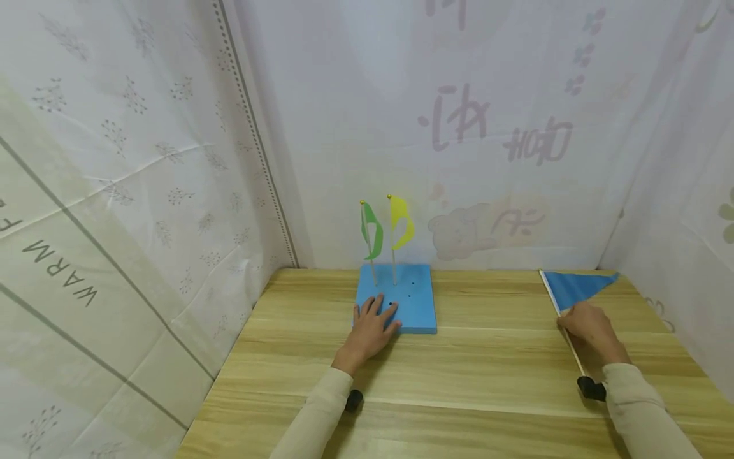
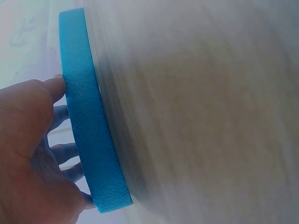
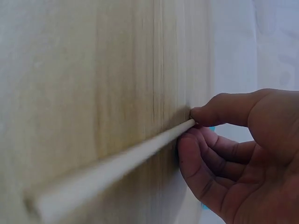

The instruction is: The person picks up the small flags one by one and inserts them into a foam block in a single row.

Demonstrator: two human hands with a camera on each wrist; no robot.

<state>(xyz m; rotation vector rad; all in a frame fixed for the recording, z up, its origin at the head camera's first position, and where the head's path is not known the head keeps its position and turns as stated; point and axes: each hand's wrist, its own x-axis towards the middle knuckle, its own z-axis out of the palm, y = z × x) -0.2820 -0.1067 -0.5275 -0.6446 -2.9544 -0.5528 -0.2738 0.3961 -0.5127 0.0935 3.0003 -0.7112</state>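
Note:
My left hand [image 1: 368, 331] rests with spread fingers on the near left part of a blue foam board [image 1: 421, 312]. In the left wrist view the thumb touches the edge of the board [image 2: 91, 107]. A green flag [image 1: 375, 239] and a yellow flag [image 1: 403, 223] stand on thin sticks in the board, with several small holes around them. At the right, my right hand [image 1: 590, 328] pinches the stick [image 1: 573, 354] of a blue triangular flag [image 1: 573, 288] lying low over the table. Thumb and forefinger meet on the stick [image 3: 126, 156] in the right wrist view.
The wood-grain table [image 1: 487, 370] ends at a printed curtain [image 1: 487, 159] behind and at a patterned curtain [image 1: 149, 191] on the left. A black wrist camera [image 1: 590, 387] sits beneath the right wrist, another [image 1: 354, 400] beside the left.

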